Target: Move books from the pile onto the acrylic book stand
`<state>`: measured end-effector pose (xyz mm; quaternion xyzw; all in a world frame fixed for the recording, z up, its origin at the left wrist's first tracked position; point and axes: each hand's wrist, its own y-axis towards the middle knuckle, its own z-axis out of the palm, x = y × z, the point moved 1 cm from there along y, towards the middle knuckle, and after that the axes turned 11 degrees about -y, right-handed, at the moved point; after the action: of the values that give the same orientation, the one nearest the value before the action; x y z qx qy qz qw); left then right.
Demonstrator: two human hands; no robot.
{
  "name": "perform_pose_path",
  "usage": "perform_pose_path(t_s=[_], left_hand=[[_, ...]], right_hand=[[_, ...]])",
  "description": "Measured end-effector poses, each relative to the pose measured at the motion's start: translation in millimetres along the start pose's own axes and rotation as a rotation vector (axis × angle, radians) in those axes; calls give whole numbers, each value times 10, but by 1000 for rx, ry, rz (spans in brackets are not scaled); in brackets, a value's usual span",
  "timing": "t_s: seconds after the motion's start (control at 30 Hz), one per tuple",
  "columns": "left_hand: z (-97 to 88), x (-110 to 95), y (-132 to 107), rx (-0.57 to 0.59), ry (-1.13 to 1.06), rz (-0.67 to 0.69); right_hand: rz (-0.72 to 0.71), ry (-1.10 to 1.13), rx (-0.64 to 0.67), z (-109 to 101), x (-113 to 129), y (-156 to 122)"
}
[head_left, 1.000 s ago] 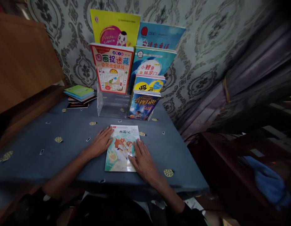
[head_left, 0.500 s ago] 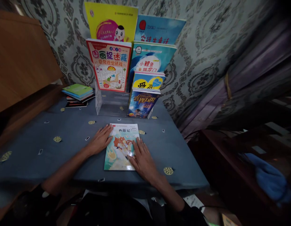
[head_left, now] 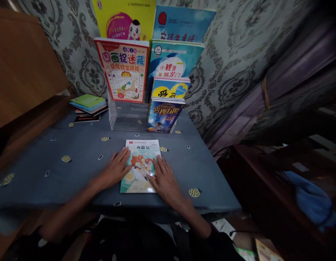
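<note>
A thin paperback book (head_left: pixel 141 170) with a light green and white cover lies flat and closed near the table's front edge. Along its left side rests my left hand (head_left: pixel 116 169), fingers stretched out and touching the cover's edge. My right hand (head_left: pixel 166 181) lies flat over the book's lower right side, fingers extended and the thumb on the cover. Neither hand grasps anything. Beyond the book stands a clear acrylic book rack (head_left: pixel 124 123). It holds a red-bordered picture book (head_left: pixel 126 72), a dark blue book (head_left: pixel 166 116) and several others in tiers.
A small stack of books (head_left: pixel 89 103) lies at the table's back left, near a wooden panel (head_left: pixel 26 65). The blue-grey tablecloth (head_left: pixel 83 145) has a pineapple print. To the right are a purple curtain (head_left: pixel 246 108) and a blue cloth (head_left: pixel 311 199) on dark furniture.
My left hand has slid down along the book's left edge, towards me. My right hand stays in about the same place on the book. The view has tilted slightly.
</note>
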<state>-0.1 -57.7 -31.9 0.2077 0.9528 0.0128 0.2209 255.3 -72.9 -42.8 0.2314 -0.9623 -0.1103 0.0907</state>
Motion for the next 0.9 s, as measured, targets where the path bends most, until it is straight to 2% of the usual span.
perform_pose_path(t_s=[0.2, 0.37, 0.57, 0.73, 0.9], left_hand=[[154, -228, -424, -31, 71, 55], [221, -319, -619, -79, 107, 81], [240, -357, -643, -108, 102, 66], [197, -375, -648, -69, 27, 38], [141, -283, -569, -46, -55, -5]], right_hand=[[0, -8, -8, 16, -4, -8], [-5, -25, -6, -8, 9, -4], [-21, -63, 3, -75, 62, -101], [-24, -40, 24, -85, 84, -252], [-42, 23, 59, -133, 15, -278]])
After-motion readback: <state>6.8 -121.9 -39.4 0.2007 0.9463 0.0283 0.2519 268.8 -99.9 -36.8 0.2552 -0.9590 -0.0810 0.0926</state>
